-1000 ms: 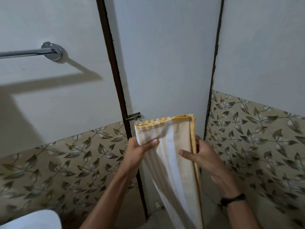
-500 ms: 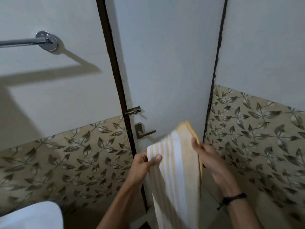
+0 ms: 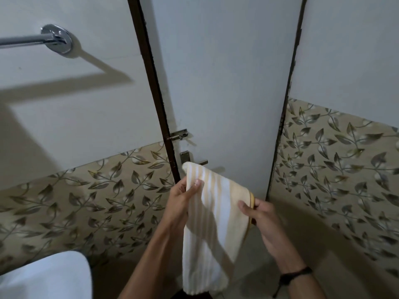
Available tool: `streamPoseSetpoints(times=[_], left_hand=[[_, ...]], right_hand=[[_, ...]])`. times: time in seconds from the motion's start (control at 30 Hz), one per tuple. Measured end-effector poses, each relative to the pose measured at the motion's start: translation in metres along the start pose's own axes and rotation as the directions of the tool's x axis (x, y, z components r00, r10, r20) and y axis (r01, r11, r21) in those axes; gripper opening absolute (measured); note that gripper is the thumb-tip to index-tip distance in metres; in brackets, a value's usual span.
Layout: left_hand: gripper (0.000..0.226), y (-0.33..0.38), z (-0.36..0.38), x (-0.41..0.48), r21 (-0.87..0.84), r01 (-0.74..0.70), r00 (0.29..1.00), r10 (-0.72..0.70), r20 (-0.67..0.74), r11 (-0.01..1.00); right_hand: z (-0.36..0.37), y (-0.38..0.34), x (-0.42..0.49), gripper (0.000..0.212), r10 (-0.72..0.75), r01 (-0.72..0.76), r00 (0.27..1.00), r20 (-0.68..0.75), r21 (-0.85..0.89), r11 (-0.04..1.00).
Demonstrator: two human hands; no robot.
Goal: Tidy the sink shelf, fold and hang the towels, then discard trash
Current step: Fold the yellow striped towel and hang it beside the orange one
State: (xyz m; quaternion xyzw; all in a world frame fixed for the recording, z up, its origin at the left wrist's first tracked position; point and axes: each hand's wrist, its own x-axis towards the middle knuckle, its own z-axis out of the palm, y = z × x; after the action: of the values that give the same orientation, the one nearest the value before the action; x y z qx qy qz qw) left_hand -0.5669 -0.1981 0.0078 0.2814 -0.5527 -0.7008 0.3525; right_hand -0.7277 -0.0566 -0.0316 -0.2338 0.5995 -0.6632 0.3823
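Yellow-striped towel (image 3: 216, 214) has dropped lower, tilted — left grip (image 3: 183, 203), right grip (image 3: 262, 219) both pinching its edges.

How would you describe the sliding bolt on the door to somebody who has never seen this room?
Find the pale door between two dark frame strips. On its left edge sits the sliding bolt. It is the upper, thinner metal fitting; the lever handle below it is partly hidden by the striped towel.

Left hand (image 3: 180, 203) and right hand (image 3: 262, 219) pinch folded striped towel (image 3: 213, 225); towel bar (image 3: 28, 41) upper left.
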Motion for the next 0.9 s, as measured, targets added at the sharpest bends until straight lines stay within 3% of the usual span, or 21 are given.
streamPoseSetpoints(times=[0.13, 0.2, 0.3, 0.37, 0.43, 0.53, 0.6, 0.67, 0.77, 0.9], left_hand=[[0.085, -0.013, -0.008, -0.005, 0.108, 0.095, 0.995, -0.091, -0.043, 0.990], [0.095, -0.028, -0.013, -0.007, 0.087, 0.099, 0.995, -0.095, -0.043, 0.991], [0.090, -0.039, -0.013, -0.007, 0.033, 0.052, 0.992, -0.048, -0.118, 0.998], [0.084, -0.039, -0.011, -0.005, -0.009, 0.017, 0.989, -0.018, -0.147, 1.000], [0.085, -0.038, -0.012, -0.002, -0.057, 0.017, 0.993, -0.023, -0.115, 0.998], [0.096, -0.039, -0.013, -0.006, 0.107, 0.118, 0.993, -0.117, -0.015, 0.987], [0.093, -0.047, -0.014, -0.012, 0.203, 0.143, 0.989, -0.150, 0.019, 0.969], [0.077, -0.052, -0.014, -0.017, 0.159, 0.093, 0.996, -0.092, -0.018, 0.983], [0.062, -0.052, -0.011, -0.018, 0.096, 0.013, 0.995, -0.003, -0.101, 0.995], [0.053, -0.051, -0.004, -0.024, 0.049, -0.003, 0.998, 0.007, -0.067, 0.999]], right_hand=[[0.015, -0.005, 0.010, 0.018, -0.011, 0.016, 0.999, -0.038, 0.131, 0.991], [0.019, -0.005, 0.017, 0.023, 0.016, -0.007, 0.999, -0.046, 0.202, 0.979], [0.013, -0.007, 0.020, 0.028, 0.010, -0.018, 0.999, 0.047, 0.170, 0.985], [0.008, -0.009, 0.017, 0.030, 0.000, 0.005, 0.994, 0.108, -0.045, 0.999], [0.004, -0.006, 0.017, 0.033, -0.018, 0.022, 1.000, 0.021, -0.179, 0.984], [0.002, -0.001, 0.015, 0.022, 0.010, -0.014, 0.993, -0.116, -0.037, 0.999], [0.003, -0.002, 0.011, 0.019, 0.055, -0.036, 0.993, -0.101, 0.177, 0.984], [0.003, -0.006, 0.006, 0.020, 0.050, -0.032, 0.997, -0.051, 0.306, 0.952], [-0.002, -0.001, -0.001, 0.028, 0.091, -0.077, 0.995, -0.050, 0.228, 0.971], [-0.004, 0.017, -0.009, 0.042, 0.113, -0.069, 0.946, -0.304, 0.151, 0.986]])
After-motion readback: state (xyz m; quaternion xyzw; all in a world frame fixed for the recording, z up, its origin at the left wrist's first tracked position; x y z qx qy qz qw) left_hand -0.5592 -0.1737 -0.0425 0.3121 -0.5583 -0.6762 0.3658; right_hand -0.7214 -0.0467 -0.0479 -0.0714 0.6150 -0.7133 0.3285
